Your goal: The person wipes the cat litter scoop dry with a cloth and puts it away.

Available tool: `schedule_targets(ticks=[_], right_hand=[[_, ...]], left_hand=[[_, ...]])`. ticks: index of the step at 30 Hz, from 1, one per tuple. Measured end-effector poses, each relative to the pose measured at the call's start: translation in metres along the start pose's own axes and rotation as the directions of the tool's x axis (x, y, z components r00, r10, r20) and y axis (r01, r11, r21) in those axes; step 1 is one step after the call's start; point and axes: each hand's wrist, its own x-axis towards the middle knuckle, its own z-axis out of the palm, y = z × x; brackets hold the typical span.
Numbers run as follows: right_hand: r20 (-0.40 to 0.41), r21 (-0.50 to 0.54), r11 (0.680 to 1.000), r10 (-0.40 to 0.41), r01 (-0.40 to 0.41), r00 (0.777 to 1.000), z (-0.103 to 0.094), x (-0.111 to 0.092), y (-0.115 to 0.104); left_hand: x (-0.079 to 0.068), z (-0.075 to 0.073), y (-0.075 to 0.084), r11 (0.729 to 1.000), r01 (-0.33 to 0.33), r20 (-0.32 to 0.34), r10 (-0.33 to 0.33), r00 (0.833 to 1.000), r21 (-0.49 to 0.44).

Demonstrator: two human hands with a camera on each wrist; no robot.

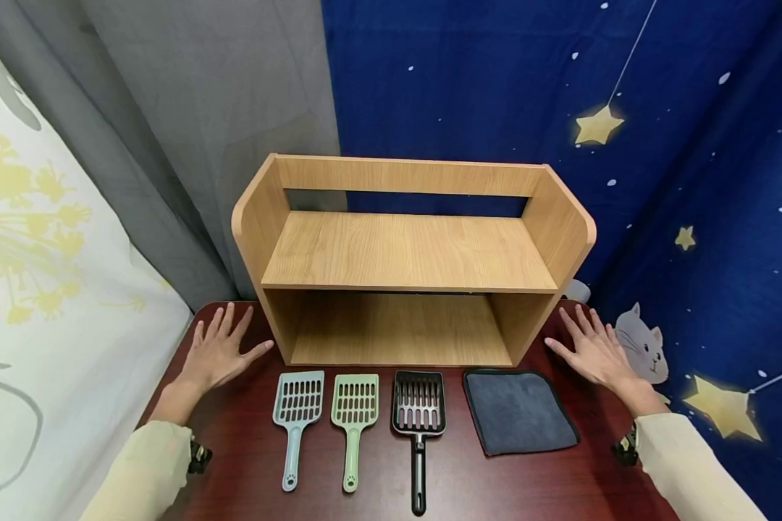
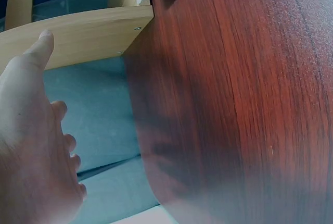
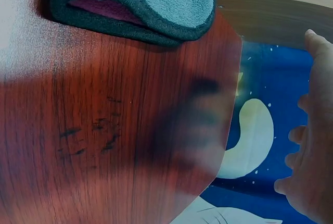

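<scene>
My left hand [image 1: 218, 351] lies flat with spread fingers on the dark red table [image 1: 378, 477], just left of a wooden two-level shelf [image 1: 407, 253]. My right hand [image 1: 593, 351] lies flat the same way at the shelf's right side. Neither hand holds anything. Between them, in a row before the shelf, lie a blue slotted scoop [image 1: 295, 416], a green slotted scoop [image 1: 354, 412], a black slotted scoop [image 1: 419, 423] and a folded dark grey cloth [image 1: 518, 411]. The left wrist view shows the left hand [image 2: 36, 146] beside the shelf's side panel [image 2: 78, 36]. The right wrist view shows the cloth [image 3: 140, 0].
A grey curtain [image 1: 189, 108] and a blue starry backdrop [image 1: 625, 108] hang behind the table. White flowered fabric [image 1: 45, 289] lies off the table's left edge. Both shelf levels hold nothing.
</scene>
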Motion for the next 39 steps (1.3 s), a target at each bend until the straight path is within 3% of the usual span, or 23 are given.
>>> schedule_targets(ticks=[9, 21, 33, 39], right_hand=[[-0.003, -0.006, 1.0, 0.005, -0.005, 1.0, 0.0, -0.003, -0.001], [-0.015, 0.006, 1.0, -0.012, 0.012, 1.0, 0.003, -0.007, -0.003], [0.0, 0.039, 0.999, -0.036, 0.036, 0.999, 0.017, -0.019, -0.011], [0.015, 0.05, 0.998, -0.031, 0.03, 0.999, 0.024, -0.025, -0.014]], left_hand=[[0.001, 0.004, 0.001, 1.0, -0.007, 0.005, 0.007, 1.0, 0.007], [-0.01, 0.004, 0.003, 1.0, -0.006, -0.013, 0.006, 1.0, 0.006], [-0.034, 0.019, 0.007, 0.999, -0.017, -0.029, 0.016, 0.999, -0.03], [-0.05, 0.025, 0.017, 0.998, -0.03, -0.059, 0.027, 0.998, -0.055]])
